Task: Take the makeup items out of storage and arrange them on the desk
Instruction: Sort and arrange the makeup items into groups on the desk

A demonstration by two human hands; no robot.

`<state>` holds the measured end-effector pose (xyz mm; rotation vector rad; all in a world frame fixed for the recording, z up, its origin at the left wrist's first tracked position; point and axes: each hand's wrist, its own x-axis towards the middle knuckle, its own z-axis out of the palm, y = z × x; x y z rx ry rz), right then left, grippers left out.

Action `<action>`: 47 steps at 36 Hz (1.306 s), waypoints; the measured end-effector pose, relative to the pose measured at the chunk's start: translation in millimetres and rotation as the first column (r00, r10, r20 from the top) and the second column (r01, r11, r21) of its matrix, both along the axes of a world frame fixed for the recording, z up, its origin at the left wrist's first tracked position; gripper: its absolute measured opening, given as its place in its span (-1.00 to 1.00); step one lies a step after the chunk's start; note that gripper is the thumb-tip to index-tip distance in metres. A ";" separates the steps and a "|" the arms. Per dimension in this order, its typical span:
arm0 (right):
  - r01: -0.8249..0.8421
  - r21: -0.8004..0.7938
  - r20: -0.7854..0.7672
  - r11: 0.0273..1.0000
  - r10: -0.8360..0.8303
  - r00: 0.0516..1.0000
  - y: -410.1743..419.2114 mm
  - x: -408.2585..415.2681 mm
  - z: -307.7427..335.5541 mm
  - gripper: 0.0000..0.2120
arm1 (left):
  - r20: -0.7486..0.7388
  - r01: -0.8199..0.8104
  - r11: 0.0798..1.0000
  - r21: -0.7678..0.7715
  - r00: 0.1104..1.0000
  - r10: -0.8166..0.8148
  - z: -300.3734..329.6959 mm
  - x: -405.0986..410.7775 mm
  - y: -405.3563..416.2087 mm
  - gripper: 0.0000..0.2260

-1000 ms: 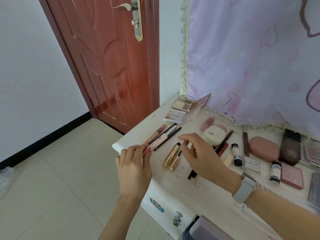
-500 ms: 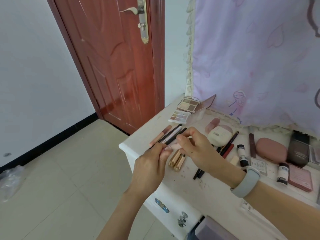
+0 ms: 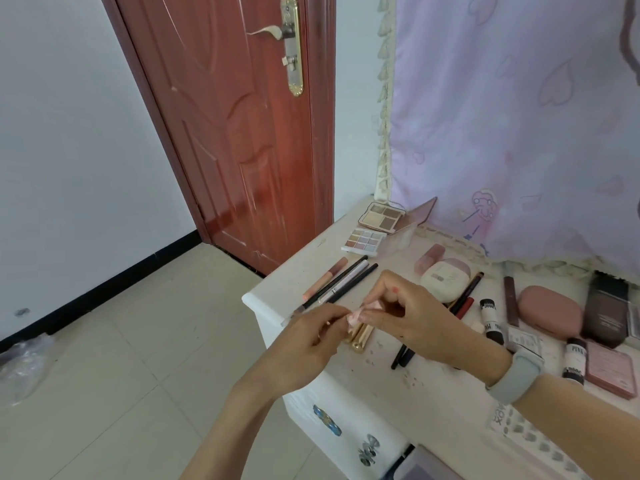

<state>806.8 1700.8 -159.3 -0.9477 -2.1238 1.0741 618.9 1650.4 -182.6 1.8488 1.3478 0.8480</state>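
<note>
Both hands have drawn together over the front left part of the white desk (image 3: 346,382), where 0.5 s ago they were only just meeting and 1 s ago they sat apart, the left at the desk's corner. The left hand (image 3: 304,344) now has its fingers curled, its fingertips pinching the near end of a small pink makeup stick (image 3: 360,315); the right hand (image 3: 412,320) pinches the far end between thumb and forefinger, its other fingers bent. The stick is held just above the 2 gold tubes (image 3: 360,336), which lie side by side on the desk as before, partly hidden by the hands. Beyond the left hand's fingertips the row of slim pencils (image 3: 346,282) lies unmoved, with a pink lip pencil (image 3: 325,278) at its left edge. The 2 open eyeshadow palettes (image 3: 372,230) remain at the back corner near the red door (image 3: 242,133), and the cream compact (image 3: 446,277) and mauve pouch (image 3: 550,313) keep their places to the right. A grey wristband (image 3: 516,379) sits on the right wrist.
</note>
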 end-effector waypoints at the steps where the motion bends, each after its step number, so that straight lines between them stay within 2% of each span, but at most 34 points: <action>1: -0.001 -0.024 -0.005 1.000 0.001 1.000 0.1 0.0 -0.8 -0.88 | 0.037 0.020 0.999 -0.026 0.999 -0.019 -2.0 2.7 -2.0 -0.83; 4: -0.029 -0.047 -0.026 0.998 0.028 0.999 -0.8 -0.3 -2.5 -0.94 | 0.068 0.034 0.999 -0.037 0.997 -0.031 -8.5 8.0 -6.2 -0.81; 8: -0.053 -0.044 -0.013 0.998 0.053 0.999 -0.9 -0.3 -2.9 -0.86 | 0.014 -0.030 0.997 0.076 0.999 0.029 -13.7 10.2 -7.1 -0.82; 11: -0.058 -0.021 0.019 0.998 0.058 0.998 0.6 -1.2 -2.2 -0.87 | 0.014 -0.082 0.981 0.173 0.997 0.081 -14.6 10.5 -4.4 -0.78; 14: -0.075 0.043 0.058 0.996 0.073 0.996 4.1 -2.2 0.5 -0.91 | 0.039 -0.088 0.977 0.192 0.996 0.082 -13.6 7.1 0.7 -0.76; 17: -0.099 0.091 0.092 0.991 0.091 0.992 8.9 -3.5 3.4 -0.92 | 0.049 -0.100 0.978 0.184 0.995 0.092 -14.3 0.9 5.1 -0.90; 20: -0.122 0.129 0.110 0.984 0.108 0.988 13.9 -6.6 8.7 -0.93 | 0.073 -0.112 0.978 0.173 0.992 0.101 -16.8 -5.9 9.5 -0.85; 22: -0.122 0.143 0.109 0.982 0.107 0.988 22.1 -6.4 11.8 -0.97 | 0.034 -0.126 0.984 0.123 0.992 0.122 -16.6 -12.3 13.7 -0.75; 25: -0.009 0.129 0.051 0.992 0.003 0.999 40.9 -0.8 17.2 -0.98 | -0.001 -0.189 0.982 0.007 0.982 0.189 -14.7 -26.7 21.1 -0.71; 27: 0.139 0.015 -0.070 0.990 -0.137 0.988 54.5 3.4 19.0 -0.96 | 0.101 -0.242 0.967 -0.084 0.963 0.250 -12.8 -37.4 28.8 -0.78; 29: 0.212 -0.244 -0.258 0.946 -0.274 0.927 65.1 5.4 18.9 -0.94 | 0.266 -0.277 0.946 -0.169 0.911 0.314 -9.4 -45.3 40.2 -0.89; 31: 0.085 -0.565 -0.445 0.821 -0.389 0.807 71.8 2.8 17.3 -0.99 | 0.368 -0.314 0.934 -0.173 0.859 0.357 -6.9 -51.8 55.1 -0.87; 32: 0.007 -0.661 -0.488 0.750 -0.437 0.756 73.3 0.4 16.6 -0.98 | 0.384 -0.322 0.934 -0.158 0.851 0.358 -6.2 -54.5 63.0 -0.86; 33: -0.048 -0.711 -0.505 0.702 -0.461 0.729 74.9 -2.0 15.0 -0.96 | 0.394 -0.319 0.936 -0.146 0.850 0.351 -5.4 -56.3 70.7 -0.85; 35: -0.093 -0.727 -0.514 0.680 -0.450 0.730 78.2 -9.8 11.4 -0.89 | 0.408 -0.292 0.946 -0.138 0.854 0.323 -6.5 -58.4 87.3 -0.85; 38: 0.046 -0.620 -0.435 0.783 -0.392 0.810 87.5 -25.7 6.1 -0.85 | 0.406 -0.336 0.930 -0.150 0.837 0.367 -10.6 -58.1 113.1 -0.86; 42: 0.286 -0.294 -0.134 0.912 -0.335 0.933 106.2 -45.9 -1.4 -0.74 | 0.383 -0.392 0.910 -0.134 0.826 0.412 -18.1 -53.9 141.1 -0.81; 44: 0.319 -0.131 0.015 0.938 -0.320 0.947 115.1 -53.5 -9.7 -0.75 | 0.352 -0.413 0.904 -0.108 0.834 0.424 -22.1 -52.1 151.4 -0.81; 47: 0.339 0.165 0.176 0.926 -0.365 0.914 125.8 -61.9 -23.4 -0.79 | 0.328 -0.448 0.890 -0.090 0.830 0.451 -26.8 -49.6 164.3 -0.85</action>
